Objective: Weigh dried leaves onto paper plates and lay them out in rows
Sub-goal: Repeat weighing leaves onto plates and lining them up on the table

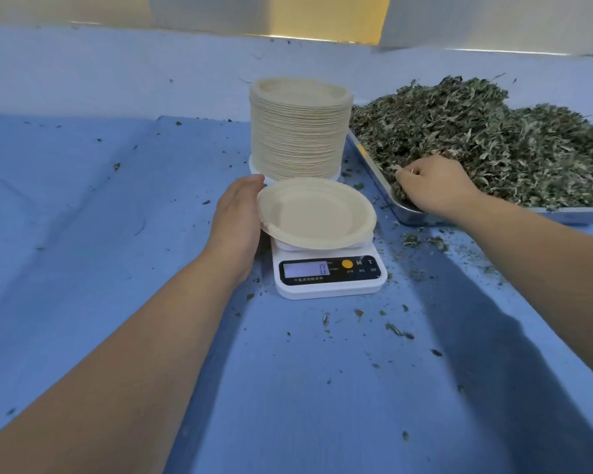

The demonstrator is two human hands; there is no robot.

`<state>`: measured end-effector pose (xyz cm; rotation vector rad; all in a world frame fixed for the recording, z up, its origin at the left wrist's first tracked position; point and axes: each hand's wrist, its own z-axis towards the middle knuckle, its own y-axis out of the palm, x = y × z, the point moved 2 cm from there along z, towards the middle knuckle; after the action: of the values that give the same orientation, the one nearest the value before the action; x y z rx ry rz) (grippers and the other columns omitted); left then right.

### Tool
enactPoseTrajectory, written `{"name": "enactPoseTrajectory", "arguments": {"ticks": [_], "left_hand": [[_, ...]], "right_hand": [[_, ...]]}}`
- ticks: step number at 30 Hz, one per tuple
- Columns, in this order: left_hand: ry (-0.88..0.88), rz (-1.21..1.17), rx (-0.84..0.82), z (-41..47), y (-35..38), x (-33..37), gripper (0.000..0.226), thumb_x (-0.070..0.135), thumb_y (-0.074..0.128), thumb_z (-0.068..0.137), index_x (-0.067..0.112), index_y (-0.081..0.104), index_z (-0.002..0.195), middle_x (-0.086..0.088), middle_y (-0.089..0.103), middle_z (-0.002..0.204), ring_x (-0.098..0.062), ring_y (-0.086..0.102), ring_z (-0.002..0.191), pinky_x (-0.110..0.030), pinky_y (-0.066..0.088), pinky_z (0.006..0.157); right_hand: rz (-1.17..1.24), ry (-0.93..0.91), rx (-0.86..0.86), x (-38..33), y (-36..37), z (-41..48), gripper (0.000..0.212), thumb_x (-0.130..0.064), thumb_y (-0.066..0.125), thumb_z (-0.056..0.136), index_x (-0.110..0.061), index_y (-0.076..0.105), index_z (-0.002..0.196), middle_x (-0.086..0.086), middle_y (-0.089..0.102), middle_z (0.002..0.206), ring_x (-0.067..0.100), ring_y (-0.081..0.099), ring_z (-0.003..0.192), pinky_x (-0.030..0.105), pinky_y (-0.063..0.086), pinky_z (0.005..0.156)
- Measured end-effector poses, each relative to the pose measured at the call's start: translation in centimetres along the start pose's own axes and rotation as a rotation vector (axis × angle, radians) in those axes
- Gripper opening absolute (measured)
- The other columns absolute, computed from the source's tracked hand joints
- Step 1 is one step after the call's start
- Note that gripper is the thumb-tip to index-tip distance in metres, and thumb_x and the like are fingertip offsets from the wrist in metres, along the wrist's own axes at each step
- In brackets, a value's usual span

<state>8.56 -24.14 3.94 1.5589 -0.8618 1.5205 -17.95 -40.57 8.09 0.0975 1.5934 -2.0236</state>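
Note:
An empty cream paper plate [317, 213] sits on the white digital scale [329, 273], whose display reads 0. My left hand [237, 217] holds the plate's left rim, thumb up at its far edge. My right hand [435, 188] reaches into the heap of dried green leaves [486, 138] piled on a metal tray [411, 213], fingers curled down into the leaves at the tray's near left corner. A tall stack of paper plates [298, 131] stands just behind the scale.
A blue cloth [100, 217] covers the table, creased in folds. Loose leaf crumbs [397, 330] lie scattered around and in front of the scale. A pale wall and panels rise along the far edge.

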Motion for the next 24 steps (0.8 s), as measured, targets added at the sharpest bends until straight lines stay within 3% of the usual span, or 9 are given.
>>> {"name": "enactPoseTrajectory", "arguments": {"ticks": [2, 6, 11, 17, 21, 24], "left_hand": [[-0.003, 0.010, -0.012, 0.0, 0.0, 0.0, 0.046, 0.036, 0.047, 0.097, 0.010, 0.063, 0.132, -0.012, 0.060, 0.142, -0.033, 0.055, 0.134, -0.058, 0.040, 0.115], [-0.003, 0.013, -0.004, 0.1, 0.0, 0.0, 0.048, 0.037, 0.047, 0.096, 0.010, 0.061, 0.134, -0.012, 0.060, 0.142, -0.034, 0.055, 0.134, -0.059, 0.040, 0.115], [0.006, 0.040, -0.031, 0.5, 0.1, -0.1, 0.044, 0.034, 0.045, 0.101, 0.016, 0.060, 0.137, -0.007, 0.062, 0.141, -0.030, 0.056, 0.133, -0.057, 0.040, 0.116], [0.009, 0.062, -0.043, 0.6, 0.0, -0.2, 0.045, 0.031, 0.045, 0.103, 0.006, 0.055, 0.138, -0.017, 0.059, 0.141, -0.040, 0.053, 0.134, -0.061, 0.037, 0.116], [0.015, 0.071, -0.048, 0.6, 0.1, -0.3, 0.042, 0.035, 0.043, 0.104, 0.016, 0.060, 0.138, -0.008, 0.062, 0.140, -0.030, 0.056, 0.132, -0.056, 0.040, 0.116], [0.020, 0.040, -0.032, 0.6, 0.2, -0.3, 0.041, 0.035, 0.045, 0.103, 0.018, 0.060, 0.137, -0.006, 0.063, 0.138, -0.027, 0.058, 0.131, -0.054, 0.041, 0.116]], "right_hand": [[-0.001, -0.018, 0.010, -0.2, 0.1, -0.2, 0.047, -0.035, 0.043, 0.105, -0.012, 0.038, 0.064, 0.005, 0.033, 0.053, 0.023, 0.026, 0.049, 0.032, 0.027, 0.054], [0.003, -0.029, 0.031, -0.8, -0.2, -0.4, 0.047, -0.034, 0.043, 0.104, -0.014, 0.037, 0.062, 0.005, 0.032, 0.053, 0.023, 0.026, 0.050, 0.033, 0.028, 0.055], [0.125, -0.068, 0.199, -2.5, -2.1, -0.3, 0.047, -0.036, 0.040, 0.103, -0.015, 0.035, 0.060, 0.002, 0.033, 0.051, 0.020, 0.025, 0.048, 0.033, 0.024, 0.053], [0.265, -0.206, 0.338, -8.9, -5.4, -0.3, 0.047, -0.035, 0.043, 0.100, -0.020, 0.030, 0.059, -0.005, 0.027, 0.052, 0.010, 0.023, 0.045, 0.034, 0.017, 0.052], [0.320, -0.357, 0.269, -13.2, -5.1, -2.3, 0.048, -0.039, 0.047, 0.100, -0.022, 0.035, 0.057, -0.007, 0.032, 0.049, 0.007, 0.031, 0.048, 0.027, 0.022, 0.050], [0.241, -0.459, 0.075, -14.7, -2.4, -4.3, 0.037, -0.039, 0.047, 0.103, -0.023, 0.064, 0.074, -0.013, 0.057, 0.060, -0.002, 0.054, 0.058, 0.017, 0.040, 0.057]]}}
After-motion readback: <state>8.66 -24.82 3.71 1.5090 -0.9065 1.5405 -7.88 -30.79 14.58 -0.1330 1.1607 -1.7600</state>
